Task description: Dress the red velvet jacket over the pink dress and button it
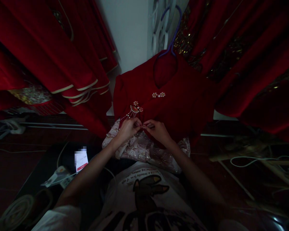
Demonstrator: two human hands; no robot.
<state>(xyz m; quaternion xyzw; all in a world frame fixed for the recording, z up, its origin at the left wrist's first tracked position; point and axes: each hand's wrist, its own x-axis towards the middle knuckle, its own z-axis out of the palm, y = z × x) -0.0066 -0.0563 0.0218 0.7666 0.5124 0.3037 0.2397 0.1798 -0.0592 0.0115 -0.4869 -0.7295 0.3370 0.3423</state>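
A red garment [183, 96] hangs on a purple hanger [170, 38] in front of me. It has pearl buttons [158, 95] near the collar and a beaded tassel ornament [135, 109] lower down. My left hand [127, 129] and my right hand [157, 130] meet at the garment's front edge just below the ornament. Both pinch the fabric or a small fastening there, fingers closed; what is between the fingertips is too small to make out. A pale embroidered cloth [146, 149] lies bunched under my wrists.
More red garments with cream trim [69, 73] hang at the left, and dark red ones with gold sequins [243, 57] at the right. A white iron [57, 176] and a card [81, 159] lie at lower left. Cables [255, 160] trail over the dark floor at right.
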